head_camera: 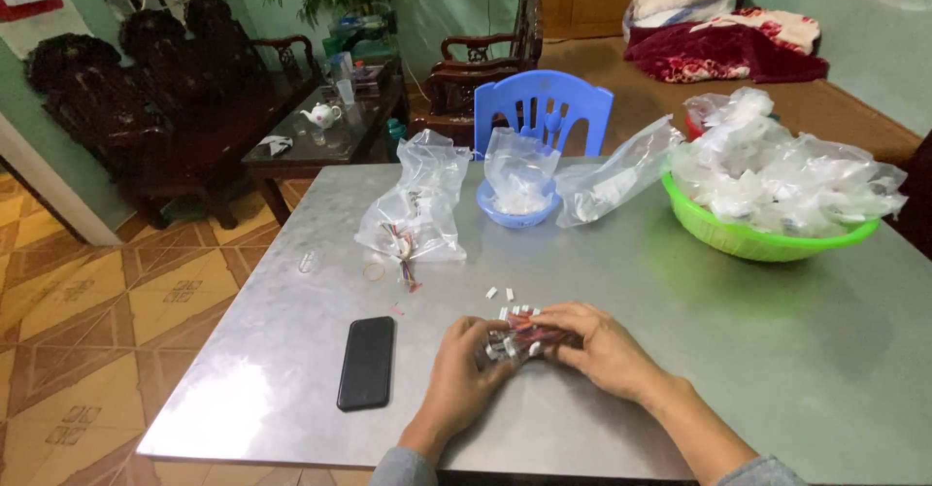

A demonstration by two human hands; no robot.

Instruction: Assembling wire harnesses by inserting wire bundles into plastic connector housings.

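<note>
Both my hands meet at the near middle of a metal table point(738, 350). My left hand point(464, 369) and my right hand point(594, 345) together grip a small bundle of thin coloured wires with white connectors point(517, 335). A few loose white connectors point(507, 295) lie on the table just beyond my fingers. A clear plastic bag of coloured wires point(416, 216) rests further back on the left, wire ends sticking out of its bottom.
A black phone point(367, 362) lies left of my left hand. A rubber band point(374, 271) lies near the bag. A small blue bowl point(516, 216) holds plastic; a green basket point(752, 238) is piled with clear bags. A blue chair point(544, 105) stands behind.
</note>
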